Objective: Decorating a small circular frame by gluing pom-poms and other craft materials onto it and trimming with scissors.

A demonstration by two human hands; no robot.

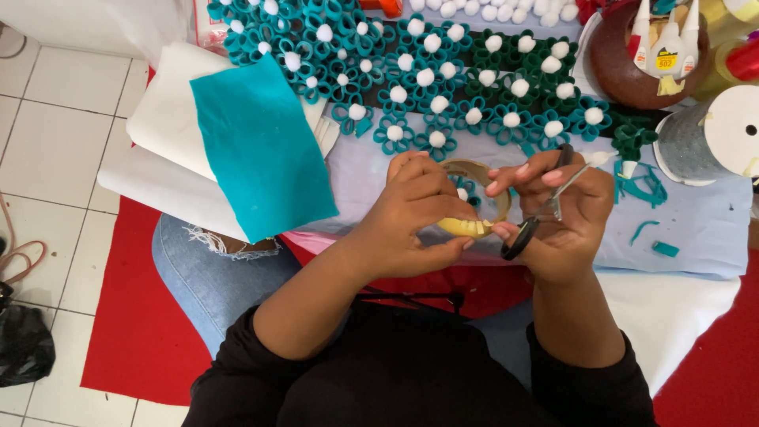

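My black long sleeves (411,372) fill the bottom of the view, forearms angled in so both hands meet over the table edge, close to my body for control. Below them, my ripped blue jeans knee (207,265) over a red floor mat (134,316).

My left hand (415,213) is curled nearly closed, thumb under and fingers over the near rim of a tan ring-shaped tape roll (478,198); it pinches the roll upright-ish so the yellowish loose strip at its lower edge faces my other hand. My right hand (565,217) is closed around a pair of black-handled metal scissors (545,207), thumb through the loop, fingertips also touching the roll's far rim to steady it. Blades point up and away; can't tell how far apart they stand.

The roll sits between both hands, just above the pale lilac tabletop cover (696,221).

Left of my hands, a flat teal felt sheet (261,150) lies on stacked white sheets (158,150), overhanging the table, within reach. Right, small teal felt scraps (644,190) lie where they fell.

Further out, rows of teal looped felt flowers with white pompom centres (443,79) are laid flat, crowded together. Far right: a brown round bowl holding small glue tubes (632,63) and a white ribbon spool (731,130).
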